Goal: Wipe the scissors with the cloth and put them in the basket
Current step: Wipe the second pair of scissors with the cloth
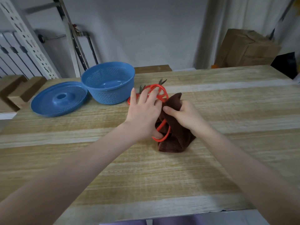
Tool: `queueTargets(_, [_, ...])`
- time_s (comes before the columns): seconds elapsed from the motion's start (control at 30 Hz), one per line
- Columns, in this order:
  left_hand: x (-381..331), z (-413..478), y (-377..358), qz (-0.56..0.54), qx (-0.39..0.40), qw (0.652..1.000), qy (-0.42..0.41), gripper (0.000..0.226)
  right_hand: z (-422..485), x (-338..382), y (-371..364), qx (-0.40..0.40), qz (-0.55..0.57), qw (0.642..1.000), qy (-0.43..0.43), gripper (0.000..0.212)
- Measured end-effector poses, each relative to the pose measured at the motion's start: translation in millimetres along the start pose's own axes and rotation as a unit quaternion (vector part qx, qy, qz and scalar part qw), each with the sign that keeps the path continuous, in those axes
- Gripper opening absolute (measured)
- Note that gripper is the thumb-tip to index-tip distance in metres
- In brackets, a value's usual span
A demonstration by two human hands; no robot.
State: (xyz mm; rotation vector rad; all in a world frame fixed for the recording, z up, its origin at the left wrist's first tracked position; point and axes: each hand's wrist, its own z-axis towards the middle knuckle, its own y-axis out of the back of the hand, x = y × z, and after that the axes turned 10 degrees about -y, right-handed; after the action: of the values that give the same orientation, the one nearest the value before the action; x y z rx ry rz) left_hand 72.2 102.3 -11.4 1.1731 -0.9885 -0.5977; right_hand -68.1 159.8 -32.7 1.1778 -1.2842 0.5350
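A dark brown cloth (177, 135) is bunched on the wooden table, and my right hand (185, 116) is closed on its upper part. Red-handled scissors (169, 131) stick out of the cloth's left side; their blades are hidden inside it. My left hand (144, 111) has its thumb hooked through the scissors' handle loop, with its fingers stretched forward. The blue perforated basket (103, 96) stands upright at the back left, just left of my left hand.
Two more red-handled scissors (159, 91) lie behind my hands, blades pointing away. The basket's blue lid (59, 99) lies to its left. Wooden blocks (19, 90) sit at the far left edge. The table (146, 176) stretches wide in front.
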Motion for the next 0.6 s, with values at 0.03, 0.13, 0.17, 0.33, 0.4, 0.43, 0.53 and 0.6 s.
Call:
queueTargets(0.03, [1,-1,-2,-0.008,0.001,1.0,0.0,0.118,0,-3,1,0.008,0.006,1.0,-0.012,0.007])
queueTargets(0.13, [1,-4,-4,-0.016,0.0,1.0,0.004,0.114,1,-12,8,0.045,-0.011,0.999,-0.029,0.007])
queueTargets(0.17, [0,-4,-4,-0.015,0.003,1.0,0.004,0.113,1,-14,12,0.057,-0.009,0.998,-0.026,0.01])
queueTargets(0.33, [-4,0,3,0.003,0.016,1.0,-0.004,0.112,-3,-12,20,0.118,0.081,0.989,-0.039,0.019])
queueTargets(0.4, [-6,3,7,0.02,0.017,0.999,-0.019,0.112,-4,-10,14,0.066,0.081,0.994,-0.035,0.008])
queueTargets(0.43, [-8,4,8,0.025,0.019,0.999,-0.027,0.113,-6,-9,11,0.028,0.081,0.996,-0.029,0.005])
queueTargets(0.53, [-8,3,9,0.022,0.021,0.999,-0.026,0.112,-7,-11,0,-0.051,0.063,0.997,0.003,0.01])
queueTargets(0.6, [-7,1,7,0.008,0.021,1.0,-0.021,0.112,-9,-12,-2,-0.061,0.066,0.996,0.008,0.011])
